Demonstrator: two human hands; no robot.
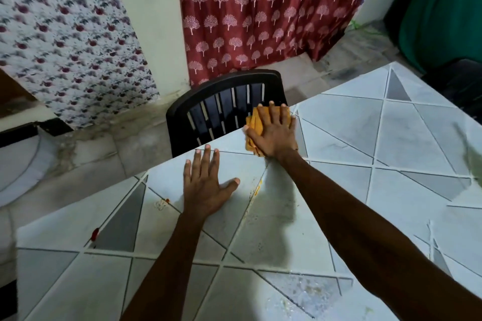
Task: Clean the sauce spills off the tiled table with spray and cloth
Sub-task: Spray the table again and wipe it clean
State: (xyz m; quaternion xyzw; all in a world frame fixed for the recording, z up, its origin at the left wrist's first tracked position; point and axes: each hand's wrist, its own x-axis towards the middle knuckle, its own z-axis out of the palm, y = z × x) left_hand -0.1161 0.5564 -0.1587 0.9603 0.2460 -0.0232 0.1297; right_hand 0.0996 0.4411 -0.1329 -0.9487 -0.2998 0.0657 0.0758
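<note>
Table: the tiled top [391,138] is shown running from lower left to upper right. Broad bare tile is left open on the right, and the far edge is met just beyond the cloth.
Chair: a black chair [224,101] is seen tucked against that far edge, directly behind the cloth.
Left hand: the hand [203,185] is laid flat on the tile, fingers straight and spread, with nothing held.
Right hand: the hand [273,135] is pressed flat on the cloth, fingers splayed wide and none curled round it.
Cloth: a folded yellow pad [257,122] is pinned at the far edge, and one corner appears to overhang. It is judged soft, light and limp, and likely to bunch or skid on wet tile. It is best driven under a flat palm, or pinched at the fold if lifted.
Spills: an orange streak [257,188] is seen between the arms. A red blot [95,233] lies near the left edge, and a speck [166,200] sits between the two.
Spray: no bottle is shown.
Risk: the cloth could be carried off the edge by any further push, so strokes are better drawn back.
</note>
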